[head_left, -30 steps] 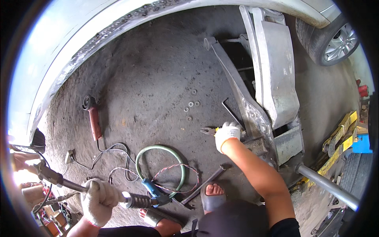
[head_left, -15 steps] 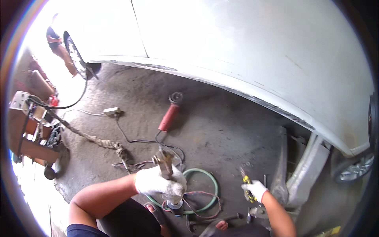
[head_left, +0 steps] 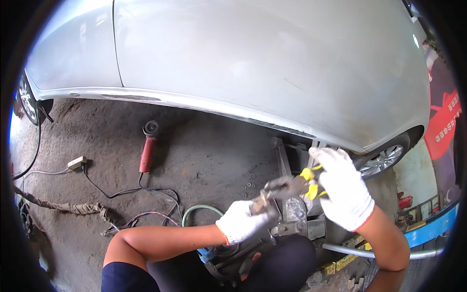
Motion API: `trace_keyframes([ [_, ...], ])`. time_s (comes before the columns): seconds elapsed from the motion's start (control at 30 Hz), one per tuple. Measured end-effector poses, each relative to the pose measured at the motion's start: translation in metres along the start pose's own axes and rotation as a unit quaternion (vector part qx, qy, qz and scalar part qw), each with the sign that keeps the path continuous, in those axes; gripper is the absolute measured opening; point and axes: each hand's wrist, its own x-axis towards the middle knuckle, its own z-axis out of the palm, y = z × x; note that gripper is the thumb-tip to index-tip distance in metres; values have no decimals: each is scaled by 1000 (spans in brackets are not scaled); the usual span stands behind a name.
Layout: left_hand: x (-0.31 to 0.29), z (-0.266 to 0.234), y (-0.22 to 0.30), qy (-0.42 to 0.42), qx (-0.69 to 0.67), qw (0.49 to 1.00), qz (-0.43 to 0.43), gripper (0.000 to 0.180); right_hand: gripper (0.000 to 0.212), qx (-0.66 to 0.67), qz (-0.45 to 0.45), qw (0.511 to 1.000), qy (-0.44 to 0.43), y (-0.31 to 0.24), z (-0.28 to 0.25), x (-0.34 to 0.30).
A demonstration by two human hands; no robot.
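Work looks mid-way: right hand [head_left: 344, 191] fingers grip yellow-handled pliers [head_left: 292, 186], left hand [head_left: 242, 221] fingers pinching their tip (held piece unclear)

Silver car [head_left: 253, 63] fills the top, front wheel [head_left: 385, 159] low at right, another wheel [head_left: 26, 95] far left. On the dirt floor [head_left: 204, 155] lies a red grinder [head_left: 147, 148], its black cord [head_left: 126, 191] trailing to a white plug block [head_left: 77, 162]. Green hose [head_left: 197, 210] curls nearby, rag [head_left: 73, 208] at left, blue beam [head_left: 430, 228] at right
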Motion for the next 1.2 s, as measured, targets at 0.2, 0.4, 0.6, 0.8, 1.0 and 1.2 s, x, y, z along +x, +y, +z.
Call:
trace_keyframes([
  [0.2, -2, -17, 6, -364, -27, 930, -39, 36, 13, -18, -14, 998, -58, -33, -4, -11],
  [0.4, -24, 6, -15, -132, -39, 988, 64, 31, 10, -3, -19, 999, -37, -31, -8, -3],
  [0.6, -35, -3, -17, -160, 43, 984, 72, 22, 16, -40, -50, 997, -54, -36, -15, -4],
  [0.8, -42, -11, -16, -195, -58, 972, 118, 24, 12, -15, -74, 995, -57, -39, -12, 5],
  [1.0, -47, -7, -30, -213, -76, 966, 124, 23, 9, -13, -81, 996, -29, -40, -6, 7],
  [1.2, -49, -11, -24, -192, -6, 958, 213, 21, 10, 12, -89, 995, -39, -42, -5, 8],
])
